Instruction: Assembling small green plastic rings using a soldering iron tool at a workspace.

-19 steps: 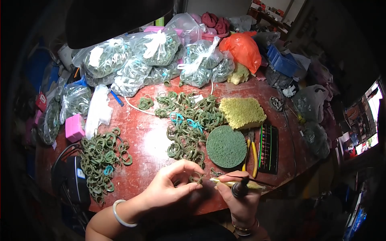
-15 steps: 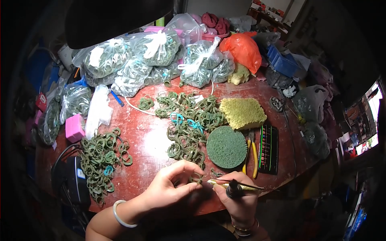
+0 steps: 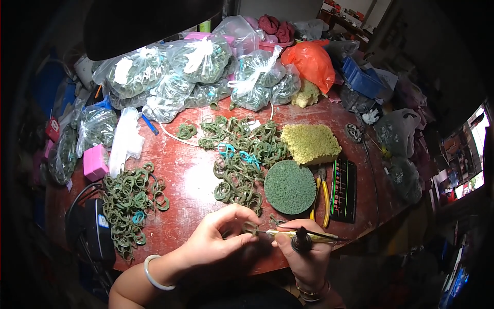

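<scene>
At the near edge of a red-brown table [image 3: 190, 177], my left hand [image 3: 218, 239] pinches a small green ring [image 3: 250, 228] between thumb and fingers. My right hand [image 3: 303, 252] grips a thin pen-like tool [image 3: 298, 235] with a yellowish shaft and a dark knob; its tip touches the ring. A white bangle sits on my left wrist. Loose green rings lie in a heap [image 3: 242, 154] just beyond my hands and in a second heap [image 3: 131, 201] to the left.
A round green pad [image 3: 289, 186], a yellow sponge [image 3: 310, 142], yellow-handled pliers [image 3: 320, 195] and a dark striped tray [image 3: 343, 189] lie right of centre. Clear bags of green rings [image 3: 180, 72], an orange bag [image 3: 311, 62] and a pink box [image 3: 95, 161] crowd the back and left.
My right hand has shifted the tool slightly, so its tip stays on the ring held by my left hand. Little else moved.
</scene>
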